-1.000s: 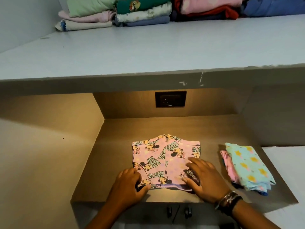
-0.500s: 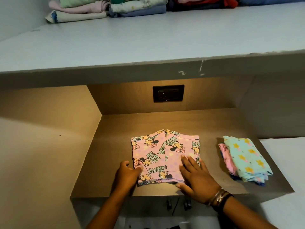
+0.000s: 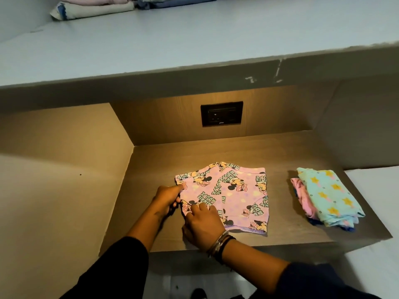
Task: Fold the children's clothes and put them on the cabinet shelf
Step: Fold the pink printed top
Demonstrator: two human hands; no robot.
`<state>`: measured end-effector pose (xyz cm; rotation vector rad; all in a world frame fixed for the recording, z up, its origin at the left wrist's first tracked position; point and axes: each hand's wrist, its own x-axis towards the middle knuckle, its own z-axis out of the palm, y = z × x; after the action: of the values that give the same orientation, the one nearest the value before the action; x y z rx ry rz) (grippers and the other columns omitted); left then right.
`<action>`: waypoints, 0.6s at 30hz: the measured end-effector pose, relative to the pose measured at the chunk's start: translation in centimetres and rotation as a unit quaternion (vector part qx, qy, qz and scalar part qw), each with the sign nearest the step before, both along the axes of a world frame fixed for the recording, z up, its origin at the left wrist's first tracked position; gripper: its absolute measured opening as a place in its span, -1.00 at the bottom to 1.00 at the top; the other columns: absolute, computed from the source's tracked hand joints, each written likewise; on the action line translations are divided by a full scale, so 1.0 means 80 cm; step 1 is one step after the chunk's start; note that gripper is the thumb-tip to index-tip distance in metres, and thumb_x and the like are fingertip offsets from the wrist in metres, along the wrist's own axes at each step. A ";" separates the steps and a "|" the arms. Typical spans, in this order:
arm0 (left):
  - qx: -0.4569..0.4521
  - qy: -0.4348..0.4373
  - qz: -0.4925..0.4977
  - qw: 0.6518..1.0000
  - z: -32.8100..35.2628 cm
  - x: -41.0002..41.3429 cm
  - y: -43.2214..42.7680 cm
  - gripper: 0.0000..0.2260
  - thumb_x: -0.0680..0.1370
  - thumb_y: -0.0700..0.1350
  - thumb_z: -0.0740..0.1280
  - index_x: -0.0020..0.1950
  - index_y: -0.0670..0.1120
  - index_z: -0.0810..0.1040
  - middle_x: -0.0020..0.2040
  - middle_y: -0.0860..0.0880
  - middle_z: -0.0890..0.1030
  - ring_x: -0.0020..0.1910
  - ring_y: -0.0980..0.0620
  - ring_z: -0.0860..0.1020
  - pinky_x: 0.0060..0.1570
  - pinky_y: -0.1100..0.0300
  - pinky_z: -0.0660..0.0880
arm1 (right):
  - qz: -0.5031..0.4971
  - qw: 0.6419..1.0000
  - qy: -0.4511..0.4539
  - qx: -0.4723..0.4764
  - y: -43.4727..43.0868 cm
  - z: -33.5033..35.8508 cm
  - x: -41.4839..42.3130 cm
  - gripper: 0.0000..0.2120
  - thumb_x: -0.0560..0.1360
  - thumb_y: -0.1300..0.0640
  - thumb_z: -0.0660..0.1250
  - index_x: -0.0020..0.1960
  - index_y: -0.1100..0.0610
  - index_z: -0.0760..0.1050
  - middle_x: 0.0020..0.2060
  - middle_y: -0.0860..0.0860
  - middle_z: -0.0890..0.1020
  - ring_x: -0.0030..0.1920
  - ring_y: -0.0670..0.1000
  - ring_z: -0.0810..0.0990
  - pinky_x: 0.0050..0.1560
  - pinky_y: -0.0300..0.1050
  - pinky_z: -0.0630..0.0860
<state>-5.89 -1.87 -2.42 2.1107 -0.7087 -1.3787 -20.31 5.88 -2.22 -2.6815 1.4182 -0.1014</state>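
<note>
Mid-fold: my left hand [image 3: 167, 197] and right hand [image 3: 203, 225] pinch the Minnie Mouse garment [image 3: 237, 197] at nine o'clock, next presumably folding it toward three o'clock.

Soft printed cloth garment [image 3: 228, 195], matt wood-grain shelf [image 3: 216, 152], metal bangles [image 3: 218, 241]

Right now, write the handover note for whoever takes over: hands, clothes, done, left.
Left hand: grips the left edge of the pink top.
Right hand: fingers pinch the same edge at its near corner.
Clothes: the pink top lies partly folded on the wooden shelf. A folded pile sits apart to its right. More folded clothes lie on the grey upper shelf.
Done: those piles are folded.
Left: finish folding the pink top, then probably set it with the folded clothes.
</note>
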 end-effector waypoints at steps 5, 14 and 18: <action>-0.035 -0.029 -0.087 0.995 0.003 0.009 -0.030 -0.79 0.46 -0.13 0.39 -0.35 -0.12 0.48 -0.56 -0.03 0.41 -0.64 0.05 0.28 -0.53 0.31 0.22 | -0.015 1.000 0.000 -0.002 0.006 0.002 0.009 -0.82 0.28 0.00 0.48 -0.32 0.11 0.59 -0.35 0.05 0.60 -0.32 0.09 0.56 -0.40 -0.17 0.39; -0.220 -0.069 -0.172 0.958 0.055 -0.073 -0.069 -0.86 0.49 -0.20 0.25 -0.27 -0.15 0.49 -0.52 -0.12 0.46 -0.66 0.03 0.38 -0.60 0.32 0.24 | -0.313 0.839 -0.423 0.139 0.001 0.037 -0.054 -0.82 0.41 0.12 0.33 -0.30 0.20 0.44 -0.34 0.12 0.54 -0.30 0.11 0.48 -0.30 0.03 0.42; -0.244 -0.048 -0.244 0.937 0.075 -0.151 -0.071 -0.80 0.51 -0.20 0.30 -0.31 -0.07 0.40 -0.43 -0.14 0.44 -0.48 -0.02 0.45 -0.51 0.25 0.30 | -0.384 0.788 -0.458 0.147 0.012 0.027 -0.106 -0.81 0.39 0.14 0.35 -0.32 0.22 0.44 -0.37 0.15 0.55 -0.35 0.08 0.46 -0.27 0.01 0.48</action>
<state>-17.97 -7.55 3.56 1.6685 -1.5216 -1.1665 -28.79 6.87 -0.07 -1.2627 1.7594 -0.9795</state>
